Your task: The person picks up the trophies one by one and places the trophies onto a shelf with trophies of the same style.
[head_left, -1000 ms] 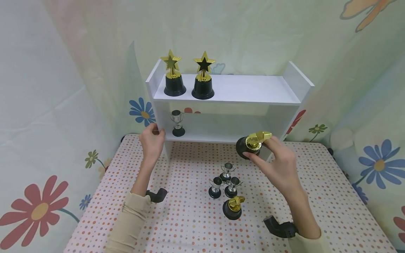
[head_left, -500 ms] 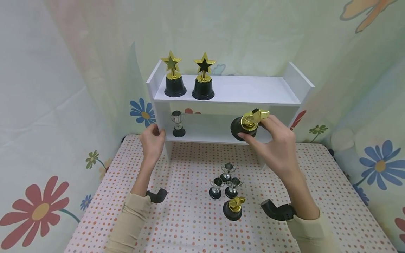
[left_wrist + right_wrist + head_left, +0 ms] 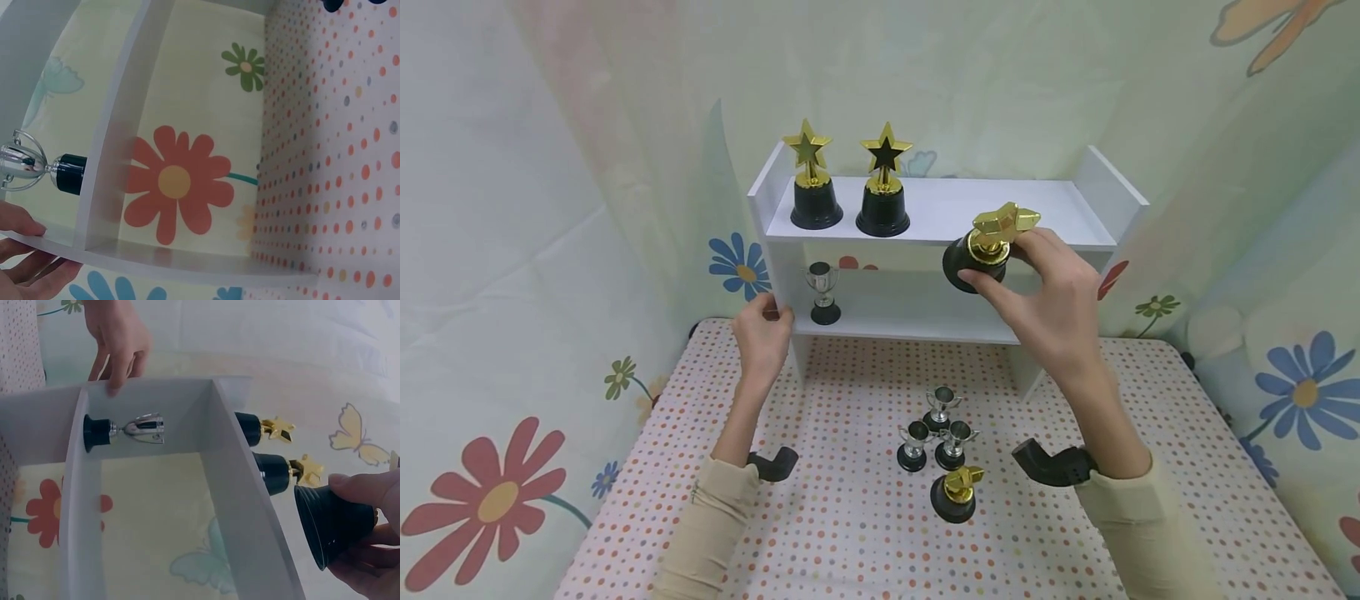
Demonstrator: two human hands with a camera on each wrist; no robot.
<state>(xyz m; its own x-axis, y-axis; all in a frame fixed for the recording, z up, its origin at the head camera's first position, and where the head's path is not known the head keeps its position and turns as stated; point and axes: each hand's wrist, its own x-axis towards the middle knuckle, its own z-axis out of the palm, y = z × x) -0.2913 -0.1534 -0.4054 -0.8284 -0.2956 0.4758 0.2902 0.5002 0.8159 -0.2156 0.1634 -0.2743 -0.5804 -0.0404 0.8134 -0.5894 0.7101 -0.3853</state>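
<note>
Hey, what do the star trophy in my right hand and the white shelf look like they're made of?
Star trophy: probably moulded plastic. The star top has a shiny gold, metal-look coating that catches highlights, and the flared base is glossy black. It could be plated metal; the look alone doesn't settle it.

White shelf: likely laminated or painted board. The panels are flat and uniform, smooth matte white with square edges and no visible grain.

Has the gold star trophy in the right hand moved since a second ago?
Yes. The star trophy in the right hand has risen from beside the shelf's lower level to the front edge of its top board.
</note>
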